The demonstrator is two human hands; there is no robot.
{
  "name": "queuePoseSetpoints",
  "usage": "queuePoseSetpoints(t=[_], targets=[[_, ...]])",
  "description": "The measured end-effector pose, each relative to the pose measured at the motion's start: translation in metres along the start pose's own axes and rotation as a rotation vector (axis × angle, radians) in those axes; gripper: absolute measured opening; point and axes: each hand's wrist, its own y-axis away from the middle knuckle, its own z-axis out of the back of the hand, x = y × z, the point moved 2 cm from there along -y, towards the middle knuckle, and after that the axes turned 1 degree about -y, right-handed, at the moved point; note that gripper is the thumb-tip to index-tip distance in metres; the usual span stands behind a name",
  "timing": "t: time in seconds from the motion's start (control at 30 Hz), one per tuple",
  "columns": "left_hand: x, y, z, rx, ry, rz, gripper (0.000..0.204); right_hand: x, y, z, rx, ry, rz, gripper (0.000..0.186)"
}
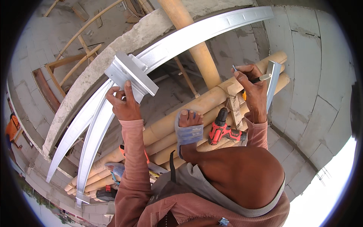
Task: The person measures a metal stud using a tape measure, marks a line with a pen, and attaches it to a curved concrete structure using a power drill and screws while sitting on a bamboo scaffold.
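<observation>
My left hand [126, 103] is closed on the lower edge of a short silver metal channel piece [132, 73]. That piece sits crosswise over long silver metal channels [204, 32], which look curved in this view. My right hand [254, 89] is raised at the right, fingers pinched around a small bluish metal piece [234, 68], perhaps a screw. A thin dark stick with a cream end [264, 77] also pokes out of this hand. Below it, a red and black cordless drill [223, 130] lies on the bamboo poles [189, 109], its bit pointing away from me.
My sandalled foot [189, 130] stands on the bamboo beside the drill. A thick pole [194, 47] crosses under the metal channels. Grey block walls [302, 72] rise at right, and a rough concrete ledge [102, 64] runs along the left. Another silver channel end [273, 85] is behind my right hand.
</observation>
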Motion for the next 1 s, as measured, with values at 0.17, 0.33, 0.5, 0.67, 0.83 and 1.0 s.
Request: queuePoseSetpoints(t=[0.17, 0.33, 0.5, 0.67, 0.83, 1.0], targets=[[-0.001, -0.004, 0.004, -0.03, -0.091, -0.119, 0.04, 0.032, -0.085, -0.031, 0.156, 0.454, 0.223, 0.015], [0.013, -0.007, 0.007, -0.111, -0.192, -0.248, 0.038, 0.009, -0.255, -0.079, 0.197, 0.955, 0.523, 0.029], [-0.01, 0.0, 0.009, -0.134, -0.227, -0.13, 0.033, -0.027, -0.329, -0.117, 0.376, 1.023, 0.445, 0.028], [0.01, -0.001, 0.015, -0.165, -0.394, -0.294, 0.024, -0.051, -0.357, -0.125, 0.352, 1.152, 0.42, 0.028], [0.013, -0.002, 0.018, -0.158, -0.503, -0.266, 0.022, -0.054, -0.362, -0.131, 0.386, 1.146, 0.438, 0.031], [-0.001, 0.001, 0.012, -0.098, -0.502, -0.206, 0.018, -0.05, -0.371, -0.113, 0.381, 1.112, 0.494, 0.04]])
